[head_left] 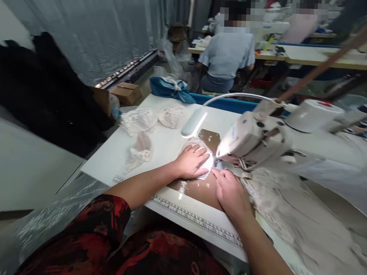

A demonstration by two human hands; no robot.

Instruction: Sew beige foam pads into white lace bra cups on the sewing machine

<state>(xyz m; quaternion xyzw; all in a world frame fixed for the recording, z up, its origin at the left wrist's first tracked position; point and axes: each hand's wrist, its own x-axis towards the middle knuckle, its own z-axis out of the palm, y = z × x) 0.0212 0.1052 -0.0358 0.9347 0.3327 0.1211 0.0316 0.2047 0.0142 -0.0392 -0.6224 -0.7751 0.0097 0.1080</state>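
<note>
Where the left hand (191, 161) rests, white fabric (210, 159) lies underneath.

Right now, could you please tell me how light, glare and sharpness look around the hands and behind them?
Head view: bright light washes out the white fabric under the left hand; same head view, glare spots the brown surface beside the right hand; head view again, the seated co-worker in the background looks soft, partly pixelated.

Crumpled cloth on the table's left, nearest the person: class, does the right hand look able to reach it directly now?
Probably not straight across: the left hand and left forearm lie between the right hand and that crumpled cloth.
</note>
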